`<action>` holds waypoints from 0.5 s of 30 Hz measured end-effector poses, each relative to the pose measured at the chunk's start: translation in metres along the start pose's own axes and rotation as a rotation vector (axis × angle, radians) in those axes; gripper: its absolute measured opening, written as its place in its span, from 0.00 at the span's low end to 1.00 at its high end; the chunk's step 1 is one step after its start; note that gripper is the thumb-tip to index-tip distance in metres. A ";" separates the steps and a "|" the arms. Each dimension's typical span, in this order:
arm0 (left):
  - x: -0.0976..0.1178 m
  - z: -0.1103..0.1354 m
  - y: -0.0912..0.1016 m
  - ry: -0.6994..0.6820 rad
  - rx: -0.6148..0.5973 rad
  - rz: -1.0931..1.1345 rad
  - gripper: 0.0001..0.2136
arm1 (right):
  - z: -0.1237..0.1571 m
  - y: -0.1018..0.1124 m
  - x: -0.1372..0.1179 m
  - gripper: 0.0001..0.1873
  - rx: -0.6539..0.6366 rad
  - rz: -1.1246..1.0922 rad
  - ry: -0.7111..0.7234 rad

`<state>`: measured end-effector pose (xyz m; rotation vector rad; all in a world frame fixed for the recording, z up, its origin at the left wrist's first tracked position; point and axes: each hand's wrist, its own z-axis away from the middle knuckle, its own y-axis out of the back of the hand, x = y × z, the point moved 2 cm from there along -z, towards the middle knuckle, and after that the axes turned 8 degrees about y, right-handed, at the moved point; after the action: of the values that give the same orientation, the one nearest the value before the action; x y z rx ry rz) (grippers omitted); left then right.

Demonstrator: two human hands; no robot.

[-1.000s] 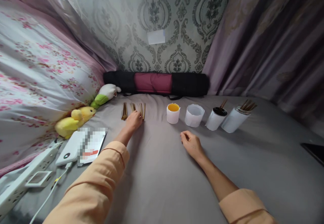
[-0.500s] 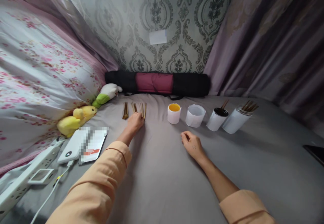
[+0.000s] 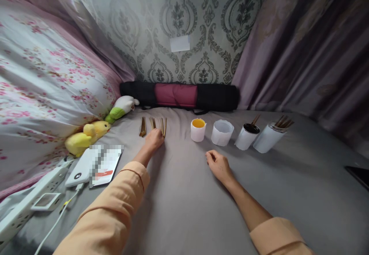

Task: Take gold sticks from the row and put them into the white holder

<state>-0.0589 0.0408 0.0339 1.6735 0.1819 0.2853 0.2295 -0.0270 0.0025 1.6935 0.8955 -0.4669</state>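
My left hand (image 3: 154, 139) is closed, fingers down, at the near ends of some thin brown sticks (image 3: 163, 125) that fan out beyond it. Its fingertips are hidden behind the back of the hand. Just left of it lies a separate small bundle of similar sticks (image 3: 142, 127). My right hand (image 3: 219, 165) lies on the grey sheet (image 3: 184, 193) with its fingers curled in and nothing visible in them. Ahead of it stand a white cup with a yellow inside (image 3: 197, 132) and a wider whitish cup (image 3: 222, 134).
Right of these cups are a white-wrapped can with a dark inside (image 3: 244, 141) and a tilted white container of brown sticks (image 3: 266, 141). On the left lie plush toys (image 3: 83, 137), a power bank (image 3: 83, 168), a phone (image 3: 111, 166) and a power strip (image 3: 31, 197). A black-and-maroon roll (image 3: 175, 94) lines the wall.
Both hands stay almost where they were, the left still at the sticks. The view has tipped very slightly; the cups and containers have not moved.
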 end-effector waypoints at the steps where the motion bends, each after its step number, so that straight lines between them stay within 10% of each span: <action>1: 0.000 0.000 0.000 0.003 0.000 0.000 0.13 | 0.000 0.000 0.000 0.17 0.002 0.001 0.001; 15: 0.002 0.003 0.006 0.012 0.007 -0.006 0.13 | 0.000 0.000 0.001 0.17 -0.009 0.012 -0.002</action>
<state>-0.0567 0.0375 0.0392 1.6784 0.1973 0.2902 0.2300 -0.0270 0.0020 1.6894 0.8845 -0.4561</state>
